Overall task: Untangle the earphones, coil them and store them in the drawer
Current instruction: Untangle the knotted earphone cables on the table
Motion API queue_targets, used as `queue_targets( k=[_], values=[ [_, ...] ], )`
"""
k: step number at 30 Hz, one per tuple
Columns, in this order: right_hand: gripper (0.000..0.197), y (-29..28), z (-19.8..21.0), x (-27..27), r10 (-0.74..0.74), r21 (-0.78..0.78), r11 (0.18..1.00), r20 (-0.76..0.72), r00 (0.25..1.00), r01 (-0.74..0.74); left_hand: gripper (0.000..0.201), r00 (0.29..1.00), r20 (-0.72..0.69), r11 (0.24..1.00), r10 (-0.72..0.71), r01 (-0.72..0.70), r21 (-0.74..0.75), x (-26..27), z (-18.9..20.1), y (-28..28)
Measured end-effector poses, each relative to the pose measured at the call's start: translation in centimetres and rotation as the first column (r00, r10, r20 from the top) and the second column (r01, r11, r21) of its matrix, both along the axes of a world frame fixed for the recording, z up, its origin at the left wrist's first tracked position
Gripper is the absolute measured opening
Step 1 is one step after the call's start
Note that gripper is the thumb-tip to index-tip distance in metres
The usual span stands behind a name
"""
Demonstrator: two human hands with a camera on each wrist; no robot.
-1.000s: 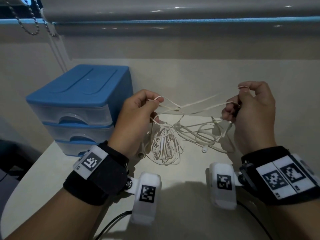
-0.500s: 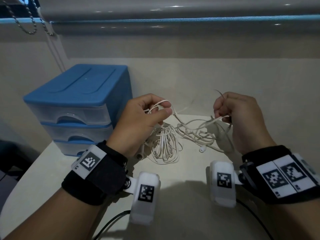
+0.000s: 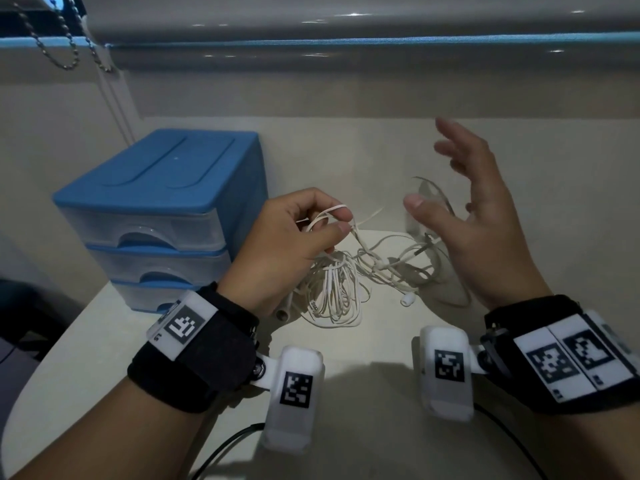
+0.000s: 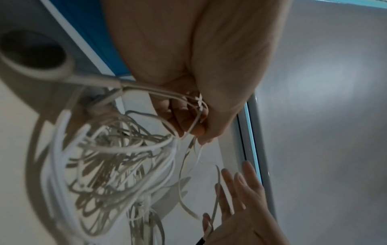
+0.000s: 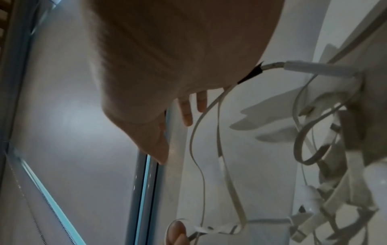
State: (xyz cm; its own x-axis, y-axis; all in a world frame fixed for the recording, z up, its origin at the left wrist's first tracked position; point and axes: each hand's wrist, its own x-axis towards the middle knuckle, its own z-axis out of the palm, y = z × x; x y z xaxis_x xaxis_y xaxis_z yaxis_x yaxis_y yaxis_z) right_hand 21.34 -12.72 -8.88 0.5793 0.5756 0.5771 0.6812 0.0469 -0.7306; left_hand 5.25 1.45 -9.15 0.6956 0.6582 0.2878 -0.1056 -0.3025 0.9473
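Observation:
A tangle of white earphones (image 3: pixel 346 282) lies on the pale table (image 3: pixel 363 375), one earbud (image 3: pixel 408 298) at its right edge. My left hand (image 3: pixel 341 220) pinches several cable loops between thumb and fingers above the bundle; the same pinch shows in the left wrist view, where the left hand (image 4: pixel 199 126) holds strands over the earphones (image 4: pixel 108 157). My right hand (image 3: pixel 427 162) hovers to the right, fingers spread and straight. A thin flat cable loop (image 5: pixel 222 165) trails past the right hand (image 5: pixel 176 132) and touches its palm side. The blue drawer unit (image 3: pixel 162 202) stands at the left, all three drawers closed.
A wall and window ledge (image 3: pixel 346 84) rise just behind the table. A bead chain (image 3: pixel 65 39) hangs at the top left. The table's rounded edge (image 3: pixel 31 386) curves down at the left. Black wires (image 3: pixel 221 452) run from my wrist cameras toward me.
My right hand has let go of the cable, opened its fingers and lifted up and right. My left hand keeps its pinch and has barely moved.

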Motion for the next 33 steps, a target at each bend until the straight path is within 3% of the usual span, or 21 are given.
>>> queue_targets(
  k=[3,7,13,18,22,24,27,29,33],
  values=[
    [0.053,0.4,-0.1,0.4,0.117,-0.083,0.991,0.145,0.983,-0.105,0.008,1.000,-0.001,0.999,-0.031,0.031,0.016,-0.1,0.1,-0.2],
    [0.031,1.0,-1.1,0.3,0.236,-0.286,0.935,0.066,0.970,-0.208,0.007,0.998,-0.004,0.997,-0.059,0.059,0.045,-0.2,0.4,-0.4],
    [0.028,1.0,-1.5,0.7,0.240,-0.374,0.904,0.049,0.969,-0.205,0.008,0.995,-0.004,0.994,-0.099,0.099,0.045,-0.2,0.4,-0.6],
    [0.005,1.1,-1.3,0.2,0.228,-0.386,0.902,0.043,0.973,-0.195,0.013,0.990,0.005,0.990,-0.138,0.138,0.039,-0.2,0.4,-0.6],
    [0.011,1.2,-0.8,-0.1,0.189,-0.194,0.962,-0.038,0.981,-0.193,0.021,0.992,0.008,0.992,-0.128,0.128,0.013,-0.1,0.5,-0.6],
    [0.012,1.3,-0.3,-0.1,0.115,0.017,0.993,-0.120,0.986,-0.114,0.027,0.992,0.014,0.991,-0.128,0.129,-0.031,-0.1,0.4,-0.3],
    [0.010,1.0,0.5,-0.2,0.034,0.320,0.945,-0.296,0.955,0.065,0.030,0.988,0.004,0.986,-0.152,0.152,-0.069,-0.2,0.4,-0.2],
    [0.013,0.8,0.7,-0.1,-0.004,0.401,0.900,-0.387,0.922,0.172,0.026,0.986,-0.003,0.984,-0.164,0.164,-0.071,-0.2,0.6,-0.4],
    [0.019,0.6,1.1,-0.3,-0.055,0.413,0.868,-0.473,0.879,0.276,0.021,0.991,-0.010,0.983,-0.134,0.132,-0.131,-0.2,0.3,-0.5]
  ],
)
